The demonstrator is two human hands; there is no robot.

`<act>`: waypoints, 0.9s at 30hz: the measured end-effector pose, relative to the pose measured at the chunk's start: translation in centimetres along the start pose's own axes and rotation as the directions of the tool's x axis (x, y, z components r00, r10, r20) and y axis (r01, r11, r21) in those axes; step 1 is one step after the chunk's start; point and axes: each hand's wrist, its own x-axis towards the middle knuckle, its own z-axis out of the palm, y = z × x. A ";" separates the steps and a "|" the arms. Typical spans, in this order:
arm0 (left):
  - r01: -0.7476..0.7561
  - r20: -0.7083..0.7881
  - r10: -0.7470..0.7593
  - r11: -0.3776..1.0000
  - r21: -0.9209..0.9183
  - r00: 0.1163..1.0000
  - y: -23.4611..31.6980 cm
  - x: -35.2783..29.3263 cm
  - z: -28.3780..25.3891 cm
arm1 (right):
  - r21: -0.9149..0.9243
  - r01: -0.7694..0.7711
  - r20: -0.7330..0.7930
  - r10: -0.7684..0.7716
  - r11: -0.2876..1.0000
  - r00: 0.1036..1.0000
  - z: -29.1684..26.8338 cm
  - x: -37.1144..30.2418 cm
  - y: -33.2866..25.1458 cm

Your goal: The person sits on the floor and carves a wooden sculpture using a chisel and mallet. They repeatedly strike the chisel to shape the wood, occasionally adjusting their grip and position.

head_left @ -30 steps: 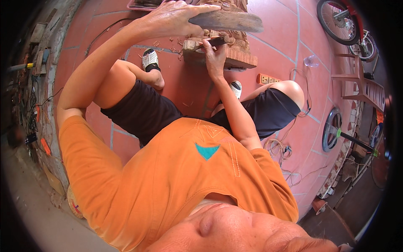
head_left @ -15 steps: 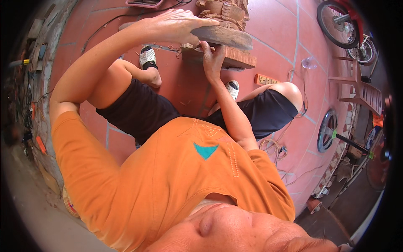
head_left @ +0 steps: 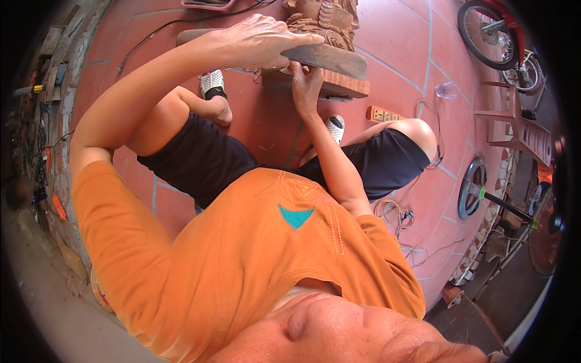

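Note:
My left hand (head_left: 260,43) is closed over a long, flat piece of wood (head_left: 333,59), its index finger stretched along the top. The wood lies crosswise, and its other end shows beyond my left wrist. Directly below it, my right hand (head_left: 307,88) is raised with fingers curled, against the thick wooden block (head_left: 346,83). The piece of wood partly covers those fingers, so whatever they grip is hidden. Behind the piece of wood stands a brown wood carving (head_left: 324,21) with layered relief; its top is cut off by the frame.
An orange power strip (head_left: 384,114) lies right of the block, near a clear plastic cup (head_left: 446,91). Loose cable (head_left: 393,212) coils beside my knee. Further right are a red motorbike (head_left: 493,33), a plastic chair (head_left: 523,130) and a wheel-shaped stand (head_left: 472,187). My sandalled feet flank the block.
My left hand and the long piece of wood have shifted slightly to the right and a little nearer. The right hand, the carving and the block look unmoved.

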 end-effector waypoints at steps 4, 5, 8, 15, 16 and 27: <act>0.038 0.090 -0.049 0.993 0.111 0.995 0.1 0.5 0.4 | 0.007 -0.006 0.040 0.006 1.000 0.999 -0.5 0.2 0.2; 0.059 0.075 -0.067 0.993 0.103 0.995 0.0 0.5 0.7 | 0.024 -0.022 0.052 0.021 0.999 0.998 -0.5 0.2 0.2; -0.008 0.132 0.001 0.999 0.051 0.991 -2.3 0.6 2.5 | 0.047 -0.055 0.039 0.053 0.997 0.998 -0.9 0.3 1.3; 0.213 0.217 -0.193 0.974 -0.074 0.957 -1.8 1.7 0.6 | 0.219 -0.285 0.001 0.292 0.933 0.957 -0.9 0.9 -0.5; 0.207 0.168 -0.190 0.974 -0.092 0.967 -1.9 1.7 0.4 | 0.222 -0.292 -0.002 0.299 0.931 0.954 -1.0 0.8 -0.4; 0.179 -0.010 -0.184 0.962 -0.205 0.983 0.6 3.3 -4.3 | 0.181 -0.200 -0.006 0.205 0.963 0.979 -0.3 0.7 -1.1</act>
